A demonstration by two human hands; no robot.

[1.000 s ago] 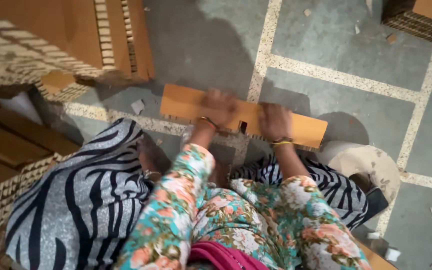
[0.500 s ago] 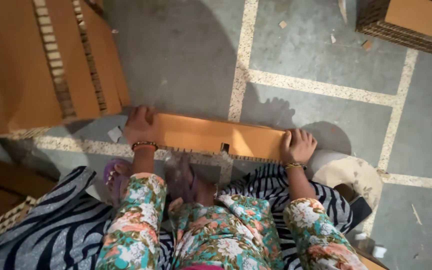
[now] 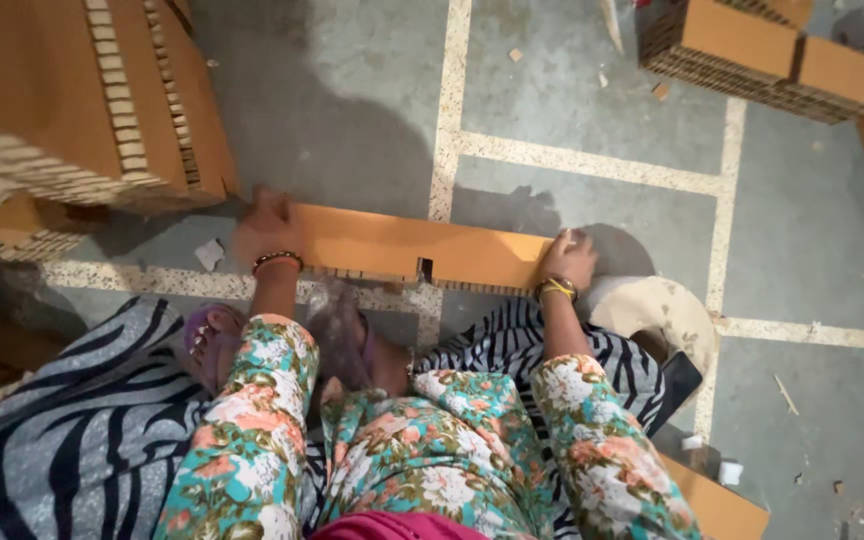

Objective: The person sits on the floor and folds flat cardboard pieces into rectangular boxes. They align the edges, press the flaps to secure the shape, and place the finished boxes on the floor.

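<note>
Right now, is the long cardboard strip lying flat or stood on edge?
Flat. The cardboard strip shows its broad brown face upward on the floor, honeycomb edge toward the person; left hand and right hand press its ends.

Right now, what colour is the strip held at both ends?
Orange-brown cardboard strip, honeycomb edge; head view.

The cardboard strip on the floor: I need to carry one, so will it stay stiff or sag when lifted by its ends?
The strip probably stays fairly stiff: its edge shows honeycomb core. Likely light for its size. The notch midway may let it fold there. Left hand and right hand hold its ends.
</note>
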